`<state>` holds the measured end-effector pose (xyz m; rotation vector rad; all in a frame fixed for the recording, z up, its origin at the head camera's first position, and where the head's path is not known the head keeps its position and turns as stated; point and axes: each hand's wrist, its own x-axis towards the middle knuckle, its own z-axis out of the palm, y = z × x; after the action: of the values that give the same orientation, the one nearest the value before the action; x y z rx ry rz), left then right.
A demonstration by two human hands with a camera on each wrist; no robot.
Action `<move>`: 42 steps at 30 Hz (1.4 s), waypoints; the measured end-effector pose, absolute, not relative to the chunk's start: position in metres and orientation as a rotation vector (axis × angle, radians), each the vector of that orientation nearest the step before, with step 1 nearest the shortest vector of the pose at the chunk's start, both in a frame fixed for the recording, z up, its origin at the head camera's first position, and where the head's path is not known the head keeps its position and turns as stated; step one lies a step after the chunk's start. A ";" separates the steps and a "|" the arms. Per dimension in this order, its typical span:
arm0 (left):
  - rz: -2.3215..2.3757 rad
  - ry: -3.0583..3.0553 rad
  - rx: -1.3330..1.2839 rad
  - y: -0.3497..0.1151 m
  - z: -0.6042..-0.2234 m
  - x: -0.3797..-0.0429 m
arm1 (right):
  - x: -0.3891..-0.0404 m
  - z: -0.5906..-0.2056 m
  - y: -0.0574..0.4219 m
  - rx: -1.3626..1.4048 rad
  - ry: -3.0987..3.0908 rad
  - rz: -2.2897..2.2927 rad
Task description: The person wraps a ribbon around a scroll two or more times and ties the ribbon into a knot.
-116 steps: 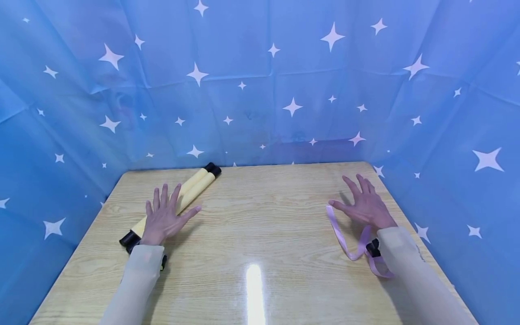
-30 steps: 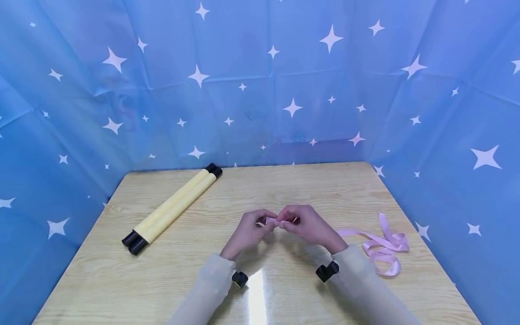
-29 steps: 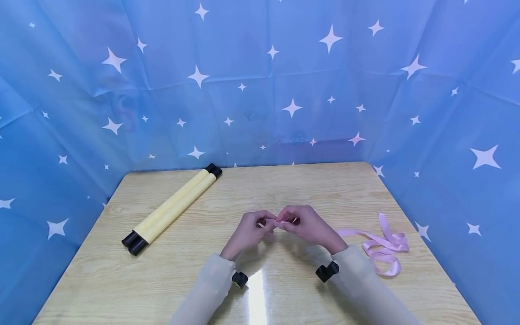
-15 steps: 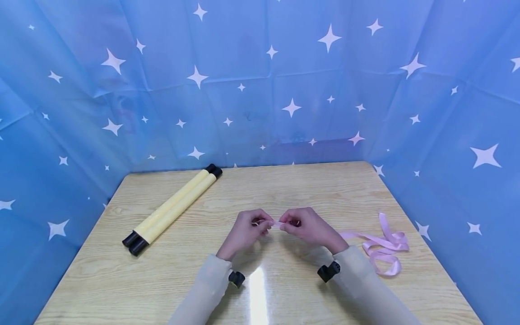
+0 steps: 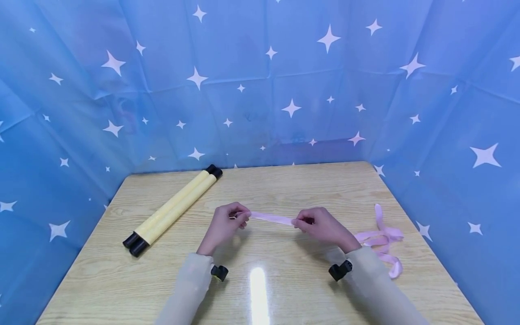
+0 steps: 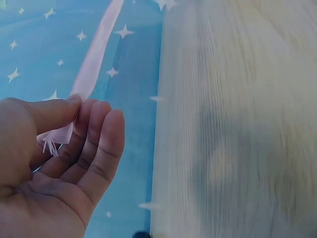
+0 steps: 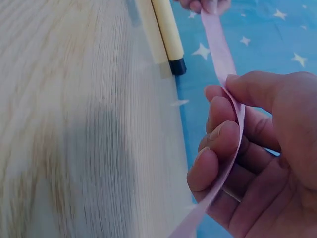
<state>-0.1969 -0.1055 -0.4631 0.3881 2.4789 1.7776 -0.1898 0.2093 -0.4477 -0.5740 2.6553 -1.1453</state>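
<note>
A pink satin ribbon [image 5: 271, 218] is stretched between both hands over the middle of the table. My left hand [image 5: 226, 222] pinches it between thumb and fingers close to one end; in the left wrist view the frayed tip [image 6: 52, 144] pokes out behind the thumb. My right hand [image 5: 321, 224] pinches the ribbon further along, and in the right wrist view the strip [image 7: 240, 124] runs on down across the palm. The rest of the ribbon lies in loose loops [image 5: 386, 237] on the table, right of my right wrist.
On the left of the wooden table [image 5: 260, 189] lies a pair of pale yellow rolls [image 5: 174, 210] with black ends, side by side and slanting toward the back. A blue curtain [image 5: 260, 90] with white stars surrounds the table's back and sides.
From lying flat and wide apart over the table, both hands came together at the middle and took hold of the ribbon. Since half a second ago they have drawn apart, stretching it between them.
</note>
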 end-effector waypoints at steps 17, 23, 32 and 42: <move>1.668 2.708 0.179 -0.183 -0.472 -0.196 | -0.195 -0.457 0.272 -0.470 2.791 -1.001; 1.607 2.762 0.050 -0.208 -0.475 -0.192 | -0.201 -0.460 0.295 -0.484 2.817 -0.930; 1.359 2.927 -0.229 -0.241 -0.480 -0.180 | -0.206 -0.463 0.327 -0.394 2.852 -0.830; 1.141 3.033 -0.432 -0.258 -0.482 -0.165 | -0.211 -0.476 0.356 -0.302 2.931 -0.771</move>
<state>-0.1648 -0.2582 -0.4819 -0.4319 3.0328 1.1406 -0.2113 0.3556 -0.4760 -0.3018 2.9310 -0.7711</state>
